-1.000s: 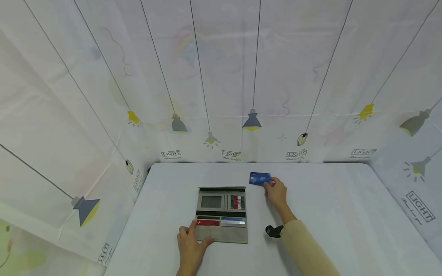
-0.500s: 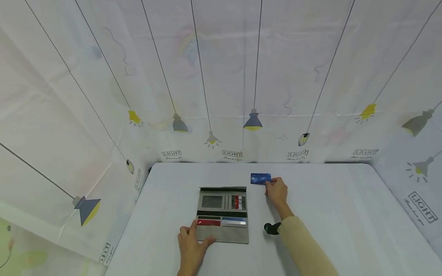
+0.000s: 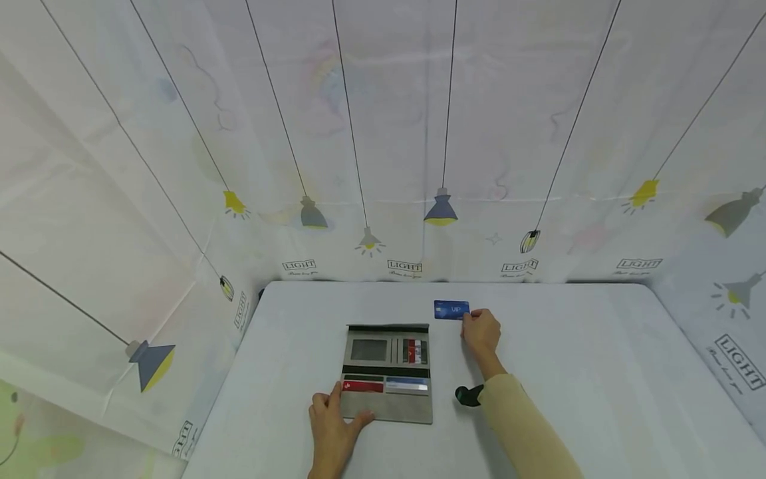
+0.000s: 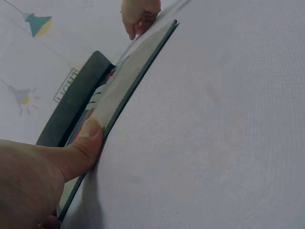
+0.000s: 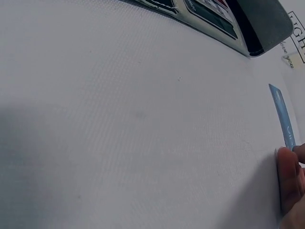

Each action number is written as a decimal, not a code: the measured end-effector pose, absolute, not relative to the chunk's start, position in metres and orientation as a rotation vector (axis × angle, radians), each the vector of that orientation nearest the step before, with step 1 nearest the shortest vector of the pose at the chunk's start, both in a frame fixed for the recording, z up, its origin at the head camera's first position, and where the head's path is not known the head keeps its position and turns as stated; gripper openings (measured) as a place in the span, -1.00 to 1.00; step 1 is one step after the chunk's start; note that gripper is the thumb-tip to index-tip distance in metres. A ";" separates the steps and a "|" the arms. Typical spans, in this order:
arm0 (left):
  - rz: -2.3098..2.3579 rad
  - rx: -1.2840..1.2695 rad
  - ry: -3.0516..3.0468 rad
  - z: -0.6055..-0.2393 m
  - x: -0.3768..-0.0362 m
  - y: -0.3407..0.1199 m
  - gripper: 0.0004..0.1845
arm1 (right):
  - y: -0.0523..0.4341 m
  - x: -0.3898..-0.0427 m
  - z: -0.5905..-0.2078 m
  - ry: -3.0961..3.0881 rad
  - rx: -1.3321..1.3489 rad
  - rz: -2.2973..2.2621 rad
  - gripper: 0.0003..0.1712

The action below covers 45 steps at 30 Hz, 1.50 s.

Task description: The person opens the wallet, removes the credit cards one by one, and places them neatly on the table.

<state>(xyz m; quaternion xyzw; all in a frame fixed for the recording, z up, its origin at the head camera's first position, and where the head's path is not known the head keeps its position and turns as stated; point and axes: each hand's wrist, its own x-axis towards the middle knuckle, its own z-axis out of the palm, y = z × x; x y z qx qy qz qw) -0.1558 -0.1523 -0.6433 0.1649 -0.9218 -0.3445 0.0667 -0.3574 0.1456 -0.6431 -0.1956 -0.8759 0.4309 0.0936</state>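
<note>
the blue card (image 3: 451, 310) lies flat on the white table (image 3: 568, 372), just past the fingertips of the right hand (image 3: 481, 332). that hand has its fingers bent down over the card's near right end and touches it there; in the right wrist view a fingertip (image 5: 287, 176) sits against the card's edge (image 5: 283, 116), but whether the card is pinched or merely touched cannot be told. the right forearm wears a pale beige sleeve (image 3: 526, 432), and a small dark green thing (image 3: 467, 395) shows at the wrist beside it.

to the left of the right hand, near but not touching the card, a grey wallet (image 3: 387, 372) lies spread open on the table, its inner side up. a red card (image 3: 361, 386) and a blue-and-white card (image 3: 407, 384) sit in its nearer slots, and a red-and-white card (image 3: 412, 350) in a farther slot beside a clear window pocket (image 3: 368, 349).

the left hand (image 3: 331, 426) rests at the wallet's near left corner, fingers fairly straight, the thumb (image 4: 85, 143) pressing on the wallet's edge (image 4: 138, 57); it grips nothing.

behind both hands hangs a white backdrop (image 3: 383, 133) printed with hanging lamps.
</note>
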 end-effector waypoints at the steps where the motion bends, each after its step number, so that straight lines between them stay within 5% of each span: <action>1: -1.038 0.495 -2.776 -0.643 -0.156 -0.152 0.03 | 0.145 -0.357 -0.642 -2.594 -0.585 1.281 -0.64; 26: -1.037 0.453 -2.743 -0.644 -0.156 -0.151 0.04 | 0.151 -0.350 -0.629 -2.646 -0.465 1.284 -0.52; 45: -1.041 0.426 -2.713 -0.645 -0.154 -0.154 0.04 | 0.139 -0.326 -0.632 -2.697 -0.164 1.357 -0.68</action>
